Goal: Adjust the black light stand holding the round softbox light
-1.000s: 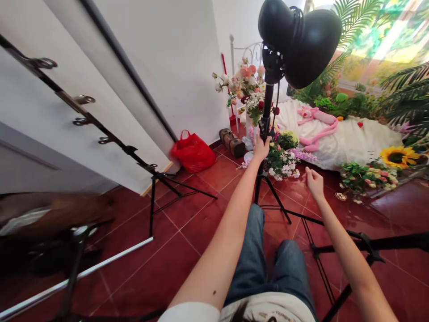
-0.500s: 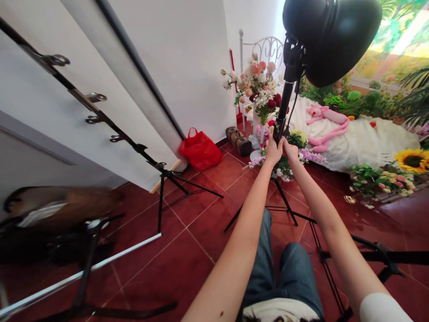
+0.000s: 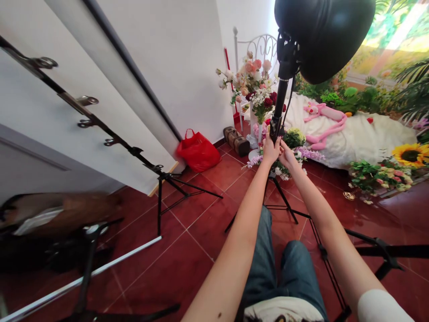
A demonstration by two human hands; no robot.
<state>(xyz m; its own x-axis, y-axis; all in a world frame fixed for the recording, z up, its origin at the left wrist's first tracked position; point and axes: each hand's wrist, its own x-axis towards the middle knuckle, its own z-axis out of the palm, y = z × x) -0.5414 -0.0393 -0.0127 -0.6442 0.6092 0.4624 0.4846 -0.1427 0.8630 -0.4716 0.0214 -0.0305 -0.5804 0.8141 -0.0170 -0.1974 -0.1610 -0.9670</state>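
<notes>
In front of me stands a black light stand with a large dark studio lamp tilted at its top. My left hand is wrapped round the stand's pole just below a clamp joint. Close beside it, my right hand is closed at the right of the pole, with its fingers curled near the joint's knob. What sits between the right fingers is too small to make out. A thin black cable hangs from the lamp along the pole. The stand's legs spread on the red tiles beneath my forearms.
At left, a backdrop stand with metal clips leans across white panels. A red bag and a brown rolled case lie by the wall. Flowers, a white cloth with a pink plush toy fill the back. More tripod legs stand at right.
My view has shifted slightly, so the lamp and the scene sit a little farther left. My right hand has come slightly away from the left one, its fingers still curled.
</notes>
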